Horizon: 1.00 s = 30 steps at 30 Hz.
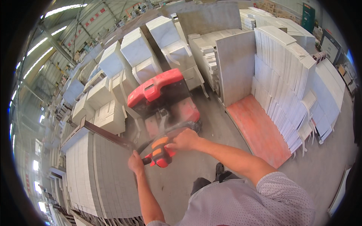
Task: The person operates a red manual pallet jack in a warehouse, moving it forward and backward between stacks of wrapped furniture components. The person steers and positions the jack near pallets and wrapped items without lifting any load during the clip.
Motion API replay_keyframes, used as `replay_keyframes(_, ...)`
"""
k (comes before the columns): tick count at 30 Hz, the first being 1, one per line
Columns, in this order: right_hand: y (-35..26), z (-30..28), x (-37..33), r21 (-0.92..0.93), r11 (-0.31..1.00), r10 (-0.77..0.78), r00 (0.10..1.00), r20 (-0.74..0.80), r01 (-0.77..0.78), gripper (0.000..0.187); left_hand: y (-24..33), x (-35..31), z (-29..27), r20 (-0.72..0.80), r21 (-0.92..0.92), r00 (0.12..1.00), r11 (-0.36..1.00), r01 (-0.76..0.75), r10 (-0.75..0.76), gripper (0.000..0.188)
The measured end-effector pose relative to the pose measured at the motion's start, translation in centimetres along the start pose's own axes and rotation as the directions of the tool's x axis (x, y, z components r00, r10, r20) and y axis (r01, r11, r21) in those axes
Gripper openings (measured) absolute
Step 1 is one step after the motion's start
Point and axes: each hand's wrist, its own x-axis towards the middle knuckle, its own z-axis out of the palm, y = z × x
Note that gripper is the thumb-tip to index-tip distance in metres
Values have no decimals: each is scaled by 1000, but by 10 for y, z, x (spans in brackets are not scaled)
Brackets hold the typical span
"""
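Note:
A red electric pallet truck (156,86) stands ahead of me, with its black tiller handle (164,132) reaching back toward my body. The control head (160,150) on that handle is orange, black and red. Closed around the right part of the control head is my right hand (185,140), its thumb side by a red control. My left hand (136,162) is closed at the left end of the handle's black grip, beside the end of a dark brown bar (109,136); its fingers are partly hidden.
Stacked pale stone slabs (77,169) stand close on my left. Wrapped stone blocks (136,47) line up beyond the truck. To the right, an orange-red board (260,130) lies beside an upright panel (236,67) and tall slab stacks (283,67). Grey floor (177,184) surrounds my feet.

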Motion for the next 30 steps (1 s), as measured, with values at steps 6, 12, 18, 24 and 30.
replay_keyframes(6,25,-4,29,-46,999,8,1000,26,-7,84,21,22,14,-30,29,999,999,22,-21,57)
replay_keyframes(12,43,-17,64,-41,997,-57,998,32,58,79,36,50,24,-47,3,998,999,38,-38,58)
replay_keyframes(18,68,-46,99,-72,997,11,993,116,-2,73,78,78,23,-5,-8,996,996,93,-93,54)
replay_keyframes(24,77,-48,124,-43,998,-52,994,93,56,72,80,101,28,-15,25,995,995,101,-100,54)
replay_keyframes(30,92,-45,132,-96,995,-37,999,-17,35,68,84,114,42,-33,8,999,1000,16,-16,55)
